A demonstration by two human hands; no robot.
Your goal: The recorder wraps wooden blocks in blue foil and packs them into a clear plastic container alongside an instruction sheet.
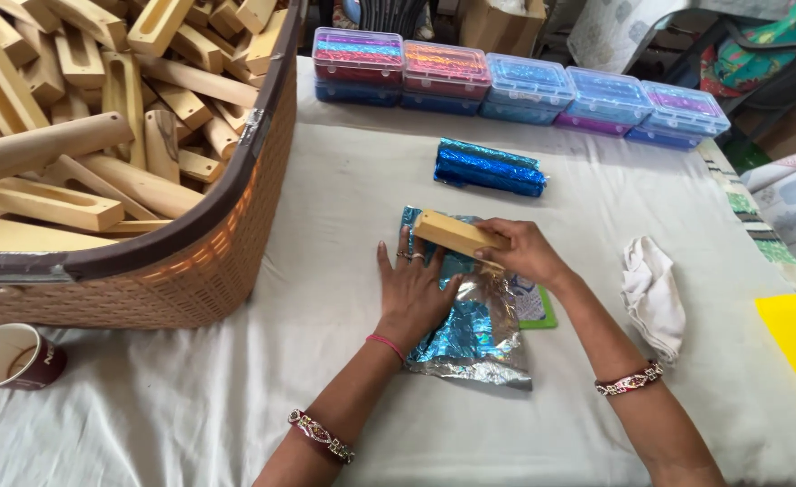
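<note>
- Wooden block sits mid-desk, closed in the right hand grip, above blue foil sheet.
- Left hand lies flat, fingers spread, pressing the foil onto the cloth-covered desk.
- Basket of wooden pieces stands just left; wrapped blue blocks lie beyond.

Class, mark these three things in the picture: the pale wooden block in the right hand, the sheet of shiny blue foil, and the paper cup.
Pale wooden block point(456, 233), head view, top face.
Sheet of shiny blue foil point(474, 338), head view, crinkled middle.
Paper cup point(5, 356), head view, rim.
</note>
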